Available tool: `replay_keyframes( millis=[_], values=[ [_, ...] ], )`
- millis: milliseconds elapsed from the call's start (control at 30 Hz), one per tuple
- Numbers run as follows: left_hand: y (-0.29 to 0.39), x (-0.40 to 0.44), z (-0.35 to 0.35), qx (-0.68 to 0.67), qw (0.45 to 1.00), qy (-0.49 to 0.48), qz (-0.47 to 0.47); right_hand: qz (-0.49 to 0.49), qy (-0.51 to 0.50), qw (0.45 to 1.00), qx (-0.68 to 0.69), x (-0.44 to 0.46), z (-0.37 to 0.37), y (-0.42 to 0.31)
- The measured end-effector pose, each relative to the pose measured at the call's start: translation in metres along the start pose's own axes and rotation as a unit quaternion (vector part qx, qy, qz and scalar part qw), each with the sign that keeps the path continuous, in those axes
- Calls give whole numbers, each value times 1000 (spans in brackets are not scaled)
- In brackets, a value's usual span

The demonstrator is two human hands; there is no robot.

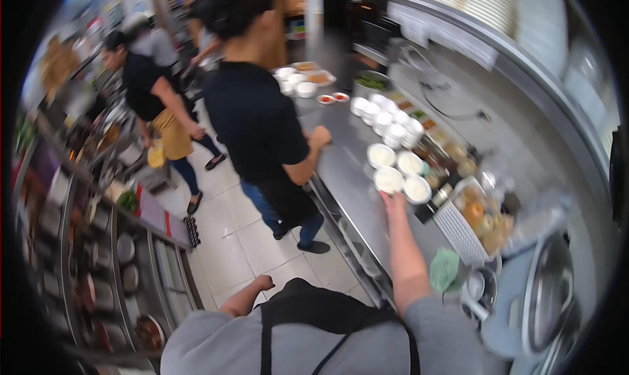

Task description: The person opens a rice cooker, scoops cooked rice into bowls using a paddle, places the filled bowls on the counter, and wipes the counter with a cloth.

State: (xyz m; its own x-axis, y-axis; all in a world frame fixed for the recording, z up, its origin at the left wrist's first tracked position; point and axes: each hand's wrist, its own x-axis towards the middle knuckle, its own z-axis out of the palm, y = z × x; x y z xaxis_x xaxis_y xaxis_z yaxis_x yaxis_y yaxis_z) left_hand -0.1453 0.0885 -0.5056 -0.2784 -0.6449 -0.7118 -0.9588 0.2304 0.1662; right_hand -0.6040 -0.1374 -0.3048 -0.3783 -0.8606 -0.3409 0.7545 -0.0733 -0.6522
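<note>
My right hand (394, 202) reaches forward over the steel counter, fingers at the near edge of a white bowl (388, 178) with pale white contents; it appears to grip the rim, though the fingertips are partly hidden. Close around that bowl stand several similar ones, among them a bowl (417, 189) just to its right and another bowl (381, 155) behind. My left hand (264, 282) hangs low above the floor, left of my body. Its fingers look curled in, and I see nothing in them.
Stacked white cups (395, 134) stand farther along the counter (350, 172). A white basket (462, 229) and a green cloth (444, 270) lie to the right. A person in black (252, 113) stands at the counter ahead; another person (147, 86) is farther left. Shelving (118, 244) lines the left.
</note>
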Motion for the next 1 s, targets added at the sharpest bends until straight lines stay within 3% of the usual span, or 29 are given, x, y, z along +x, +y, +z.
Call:
replay_keyframes(
  millis=[100, 167, 200, 333, 367, 400, 433, 533, 600, 633, 700, 733, 800, 833, 867, 933, 1000],
  values=[
    [-4, 2, 0, -60, 996, 4, -73, 14, -141, 990, 19, 41, -33, -1],
    [-1, 7, -6, -73, 994, 9, -83, 8, -15, 999, 38, 21, -34, -12],
    [3, 9, -10, -79, 993, 17, -83, 27, 3, 999, 33, 8, -38, -21],
    [34, 10, -35, -125, 989, 37, -71, 11, -82, 938, -336, -73, -66, -63],
    [38, 18, -33, -117, 991, 41, -51, -29, -75, 896, -437, -92, -77, -76],
    [43, 24, -34, -108, 993, 45, -30, -124, -92, 817, -556, -93, -112, -89],
    [48, 27, -35, -109, 993, 44, -33, -217, -106, 714, -657, -93, -146, -102],
    [64, 31, -45, -107, 994, 23, -19, -271, 26, 419, -866, -149, -193, -140],
    [72, 25, -58, -107, 994, 10, -7, -278, 28, 356, -892, -164, -244, -147],
    [73, 28, -58, -107, 994, 8, -14, -277, 31, 357, -892, -168, -244, -145],
    [71, 36, -58, -94, 995, 3, -15, -240, 15, 439, -866, -181, -250, -139],
    [70, 41, -59, -82, 996, 1, -18, -235, 24, 440, -866, -190, -241, -137],
    [67, 42, -61, -78, 997, 27, 9, -152, 43, 600, -784, -201, -204, -142],
    [69, 36, -68, -82, 996, 27, 1, -209, 85, 624, -748, -202, -191, -143],
    [71, 33, -72, -78, 997, 22, -4, -292, 115, 602, -735, -198, -193, -141],
    [68, 40, -67, -49, 999, 11, 14, -355, 182, 503, -767, -183, -210, -133],
    [60, 43, -57, -40, 997, 26, 62, -268, 186, 527, -785, -174, -210, -122]
  ],
)
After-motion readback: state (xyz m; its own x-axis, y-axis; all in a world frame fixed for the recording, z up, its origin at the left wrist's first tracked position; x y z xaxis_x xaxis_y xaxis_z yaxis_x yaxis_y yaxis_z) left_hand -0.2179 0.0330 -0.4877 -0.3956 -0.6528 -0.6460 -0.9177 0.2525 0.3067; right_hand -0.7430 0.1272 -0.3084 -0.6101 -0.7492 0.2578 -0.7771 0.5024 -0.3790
